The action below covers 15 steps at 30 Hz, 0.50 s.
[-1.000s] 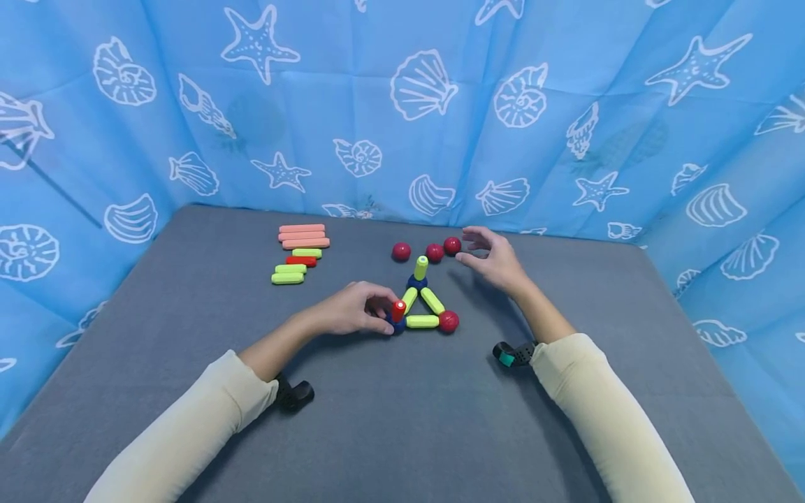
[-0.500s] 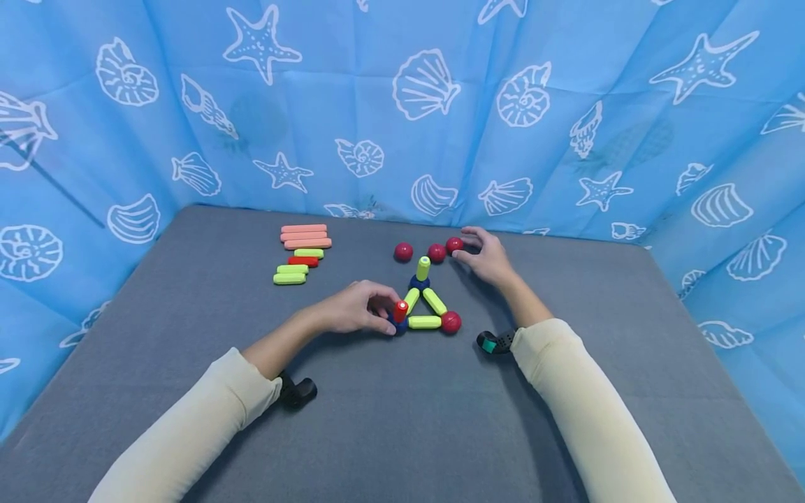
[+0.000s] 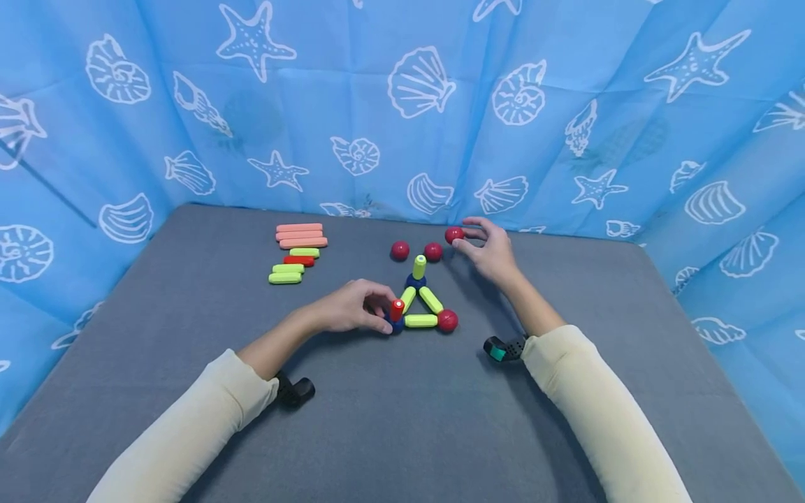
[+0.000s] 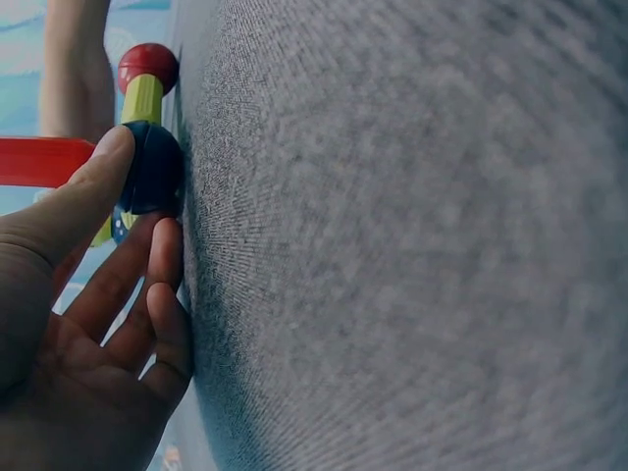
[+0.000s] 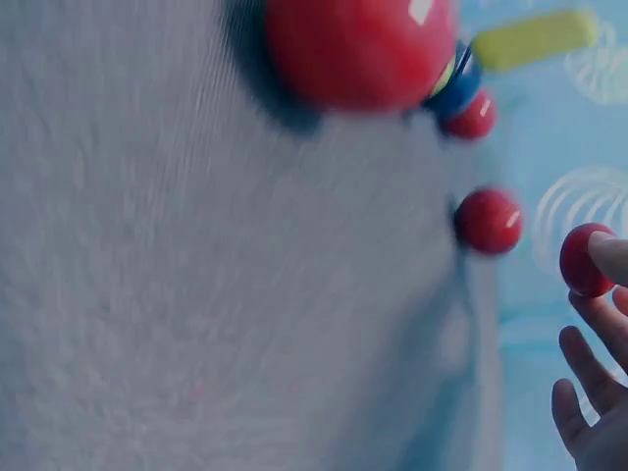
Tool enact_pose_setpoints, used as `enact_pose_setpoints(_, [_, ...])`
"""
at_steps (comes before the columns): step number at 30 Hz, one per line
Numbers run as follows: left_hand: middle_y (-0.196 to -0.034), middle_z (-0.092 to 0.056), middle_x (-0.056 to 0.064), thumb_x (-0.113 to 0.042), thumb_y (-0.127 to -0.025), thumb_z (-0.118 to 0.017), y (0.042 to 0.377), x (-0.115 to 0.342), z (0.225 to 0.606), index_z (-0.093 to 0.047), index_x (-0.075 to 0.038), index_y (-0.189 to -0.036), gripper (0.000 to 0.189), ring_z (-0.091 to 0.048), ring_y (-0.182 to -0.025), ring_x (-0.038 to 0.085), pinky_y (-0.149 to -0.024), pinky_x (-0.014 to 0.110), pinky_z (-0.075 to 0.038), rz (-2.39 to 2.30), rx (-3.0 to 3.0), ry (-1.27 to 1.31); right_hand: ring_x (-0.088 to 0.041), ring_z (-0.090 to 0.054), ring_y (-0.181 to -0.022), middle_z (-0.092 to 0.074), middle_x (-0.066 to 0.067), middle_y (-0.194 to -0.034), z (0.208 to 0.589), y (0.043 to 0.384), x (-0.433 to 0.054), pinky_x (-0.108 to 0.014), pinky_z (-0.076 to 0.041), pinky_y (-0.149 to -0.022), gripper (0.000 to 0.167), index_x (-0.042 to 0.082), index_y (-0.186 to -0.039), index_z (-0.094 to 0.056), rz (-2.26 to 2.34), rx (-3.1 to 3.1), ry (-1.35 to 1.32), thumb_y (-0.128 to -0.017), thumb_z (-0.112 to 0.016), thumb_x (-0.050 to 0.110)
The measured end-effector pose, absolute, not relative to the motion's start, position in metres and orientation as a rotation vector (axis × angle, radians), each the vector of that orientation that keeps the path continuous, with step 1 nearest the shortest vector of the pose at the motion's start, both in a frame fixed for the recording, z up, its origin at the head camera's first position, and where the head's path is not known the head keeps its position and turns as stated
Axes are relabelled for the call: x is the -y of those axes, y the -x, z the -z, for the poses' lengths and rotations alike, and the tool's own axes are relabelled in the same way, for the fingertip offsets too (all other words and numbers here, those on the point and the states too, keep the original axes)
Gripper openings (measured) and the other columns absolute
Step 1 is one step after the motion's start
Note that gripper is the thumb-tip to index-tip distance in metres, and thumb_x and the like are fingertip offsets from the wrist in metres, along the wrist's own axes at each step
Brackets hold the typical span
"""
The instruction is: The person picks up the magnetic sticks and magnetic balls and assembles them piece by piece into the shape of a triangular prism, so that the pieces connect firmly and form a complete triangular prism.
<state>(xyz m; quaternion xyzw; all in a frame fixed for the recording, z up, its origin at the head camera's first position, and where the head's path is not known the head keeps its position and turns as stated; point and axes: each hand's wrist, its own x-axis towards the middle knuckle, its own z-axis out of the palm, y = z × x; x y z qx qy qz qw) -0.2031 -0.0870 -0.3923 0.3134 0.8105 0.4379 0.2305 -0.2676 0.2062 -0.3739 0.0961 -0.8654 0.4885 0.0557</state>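
A triangle of yellow-green rods (image 3: 421, 321) lies on the table, joined by a red ball (image 3: 447, 321) at its right corner and dark blue balls at the back and left corners. A yellow-green rod (image 3: 419, 267) stands upright on the back blue ball (image 3: 416, 281), and a red rod (image 3: 397, 309) on the left one. My left hand (image 3: 353, 307) grips the left blue ball (image 4: 155, 169), thumb against its side. Between thumb and fingers of my right hand (image 3: 493, 253) is a red ball (image 3: 454, 235), raised off the table in the right wrist view.
Two loose red balls, one on the left (image 3: 400, 251) and one on the right (image 3: 432, 252), lie behind the triangle. Toward the back left are several salmon rods (image 3: 302, 235), yellow-green rods (image 3: 286, 277) and a red rod (image 3: 298, 260). A blue curtain (image 3: 352, 105) hangs behind the table.
My right hand has reached the rightmost loose red ball, pinched it and lifted it away from its neighbour. My left hand has stayed at the left blue ball.
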Motion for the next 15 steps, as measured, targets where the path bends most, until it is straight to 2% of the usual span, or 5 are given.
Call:
enact_pose_setpoints(7, [-0.104,-0.067,0.001,-0.016,-0.086,-0.080,0.203,0.088,0.393,-0.067,-0.012,-0.116,0.033,-0.060,-0.092,0.020,-0.083,0.032,-0.051,-1.211,-2.220,-0.869,-0.026,-0.060,-0.120,-0.066,-0.016,-0.127,0.345,0.243,-0.190,-0.040,-0.050,-0.091,0.047,0.003,-0.136,-0.054,-1.554,2.585,-0.549,-0.093,-0.070,0.011])
enact_pose_setpoints(15, [-0.103,-0.067,0.001,-0.014,-0.086,-0.079,0.203,0.087,0.394,-0.067,-0.011,-0.115,0.032,-0.060,-0.092,0.020,-0.084,0.033,-0.051,-1.226,-2.209,-0.881,-0.037,-0.058,-0.119,-0.062,-0.025,-0.128,0.320,0.210,-0.169,-0.055,-0.046,-0.092,0.043,-0.007,-0.131,-0.054,-1.541,2.617,-0.787,-0.091,-0.068,0.000])
